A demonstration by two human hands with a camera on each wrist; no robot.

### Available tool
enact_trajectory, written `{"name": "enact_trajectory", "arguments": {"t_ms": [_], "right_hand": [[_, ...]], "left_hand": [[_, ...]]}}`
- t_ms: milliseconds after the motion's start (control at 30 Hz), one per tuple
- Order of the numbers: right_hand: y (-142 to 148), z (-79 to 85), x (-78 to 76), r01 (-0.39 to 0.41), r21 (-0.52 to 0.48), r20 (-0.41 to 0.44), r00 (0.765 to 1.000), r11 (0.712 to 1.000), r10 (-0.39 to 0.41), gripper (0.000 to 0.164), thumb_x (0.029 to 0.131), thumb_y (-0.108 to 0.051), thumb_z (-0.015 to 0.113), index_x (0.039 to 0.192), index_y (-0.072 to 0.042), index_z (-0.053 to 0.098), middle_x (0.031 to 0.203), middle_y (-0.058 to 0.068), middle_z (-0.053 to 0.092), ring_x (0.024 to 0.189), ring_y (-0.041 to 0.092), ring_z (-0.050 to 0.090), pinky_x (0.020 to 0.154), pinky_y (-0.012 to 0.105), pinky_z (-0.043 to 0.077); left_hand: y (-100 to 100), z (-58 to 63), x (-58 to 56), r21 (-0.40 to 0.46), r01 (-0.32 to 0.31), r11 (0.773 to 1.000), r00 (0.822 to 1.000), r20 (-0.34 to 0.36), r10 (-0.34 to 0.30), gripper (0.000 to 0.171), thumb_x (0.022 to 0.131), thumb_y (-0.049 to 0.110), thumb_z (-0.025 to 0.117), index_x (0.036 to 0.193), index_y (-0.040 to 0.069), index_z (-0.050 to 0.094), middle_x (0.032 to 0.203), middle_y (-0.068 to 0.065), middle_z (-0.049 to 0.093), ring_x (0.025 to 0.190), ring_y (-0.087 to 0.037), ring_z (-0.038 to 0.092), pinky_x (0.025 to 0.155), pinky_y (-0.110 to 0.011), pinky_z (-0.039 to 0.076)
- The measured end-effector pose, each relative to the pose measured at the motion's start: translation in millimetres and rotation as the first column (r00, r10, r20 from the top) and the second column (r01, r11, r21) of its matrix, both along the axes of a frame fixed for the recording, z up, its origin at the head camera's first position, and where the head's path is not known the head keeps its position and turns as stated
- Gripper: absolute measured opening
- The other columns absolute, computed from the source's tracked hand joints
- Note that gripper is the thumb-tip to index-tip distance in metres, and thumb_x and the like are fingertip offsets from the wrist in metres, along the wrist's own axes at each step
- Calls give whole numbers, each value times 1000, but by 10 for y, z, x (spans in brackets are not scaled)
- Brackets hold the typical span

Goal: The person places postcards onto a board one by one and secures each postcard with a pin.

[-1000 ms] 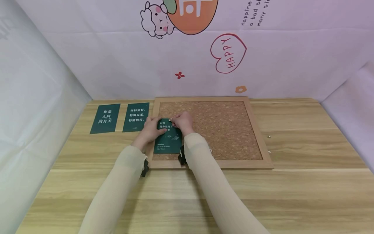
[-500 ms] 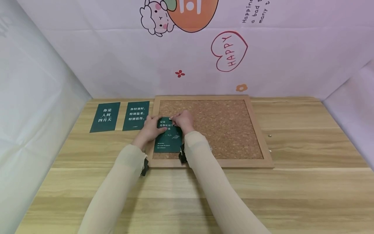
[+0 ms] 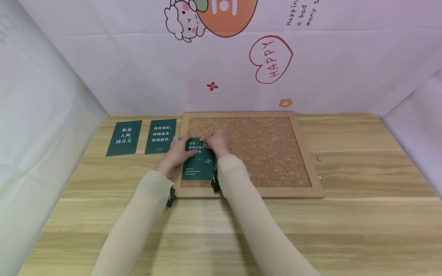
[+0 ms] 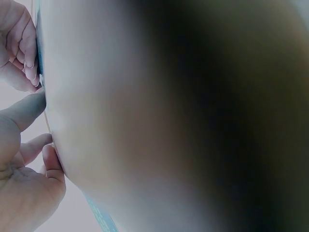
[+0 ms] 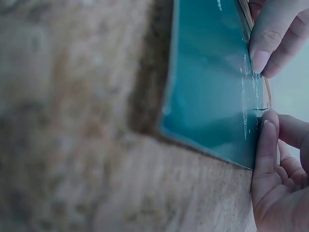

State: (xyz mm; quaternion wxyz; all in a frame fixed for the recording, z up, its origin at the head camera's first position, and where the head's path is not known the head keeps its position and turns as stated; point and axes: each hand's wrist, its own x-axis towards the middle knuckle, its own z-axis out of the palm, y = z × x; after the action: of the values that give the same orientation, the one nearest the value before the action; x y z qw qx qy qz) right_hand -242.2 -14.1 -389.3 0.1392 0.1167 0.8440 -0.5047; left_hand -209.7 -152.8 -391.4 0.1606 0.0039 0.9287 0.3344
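Observation:
A dark green card [image 3: 198, 166] with white lettering lies on the left part of a wood-framed cork board [image 3: 266, 153]. My left hand [image 3: 177, 150] rests at the card's left side, thumb pressing on its face and fingers spread by the board's frame. My right hand [image 3: 216, 142] pinches a small pushpin [image 3: 201, 140] at the card's top edge. In the right wrist view its thin needle [image 5: 262, 109] shows between fingertips and card. The card's near corner stands slightly off the cork there. Both hands appear along the left side of the left wrist view, mostly blurred elsewhere.
Two more green cards lie left of the board: one at the far left [image 3: 124, 138], another [image 3: 160, 136] close to the frame. Two small shiny pieces [image 3: 319, 159] lie on the table right of the board. A clear object [image 3: 248, 174] is partly hidden by the right sleeve.
The head view has shifted very slightly. Both hands, the card and the pushpin keep their places.

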Motion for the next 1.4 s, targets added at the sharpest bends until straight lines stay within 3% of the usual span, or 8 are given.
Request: {"name": "enact_trajectory", "arguments": {"t_ms": [1400], "right_hand": [[-8, -18, -13, 12, -19, 19, 1000, 1000, -12, 18, 91, -15, 65, 93, 0, 75, 63, 0, 59, 56, 5, 55, 53, 16, 45]], "left_hand": [[7, 11, 7, -9, 1, 1000, 1000, 3, -1, 67, 97, 22, 56, 151, 1, 23, 150, -27, 17, 137, -43, 24, 113, -53, 27]]}}
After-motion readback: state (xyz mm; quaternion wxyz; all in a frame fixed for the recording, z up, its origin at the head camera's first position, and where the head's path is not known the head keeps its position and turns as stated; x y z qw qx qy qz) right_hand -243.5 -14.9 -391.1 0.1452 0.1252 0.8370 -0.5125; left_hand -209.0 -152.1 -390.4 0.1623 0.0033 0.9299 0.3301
